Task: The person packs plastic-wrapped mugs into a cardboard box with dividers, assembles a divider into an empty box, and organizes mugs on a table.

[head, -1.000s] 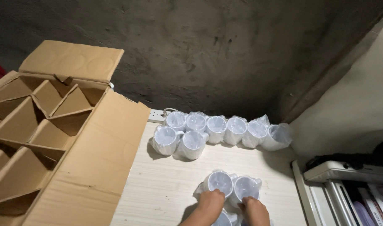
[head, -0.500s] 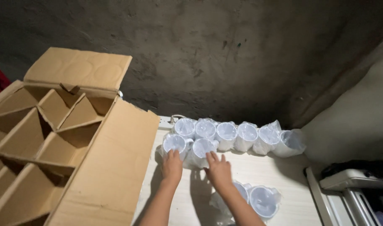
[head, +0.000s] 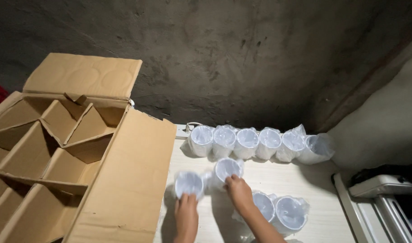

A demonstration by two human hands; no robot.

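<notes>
While left hand clasps bagged white plastic cup at fingertips, right hand seemingly pinches neighbouring wrapped cup, both mouths upward.

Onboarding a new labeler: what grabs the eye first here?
The open cardboard box with its empty dividers fills the left. On the pale table, a row of bagged white cups lines the far edge by the dark wall. Nearer, the left hand and right hand each touch a cup.

Two plastic-wrapped white cups lying on sides, mouths toward camera, side by side on pale tabletop.
</notes>
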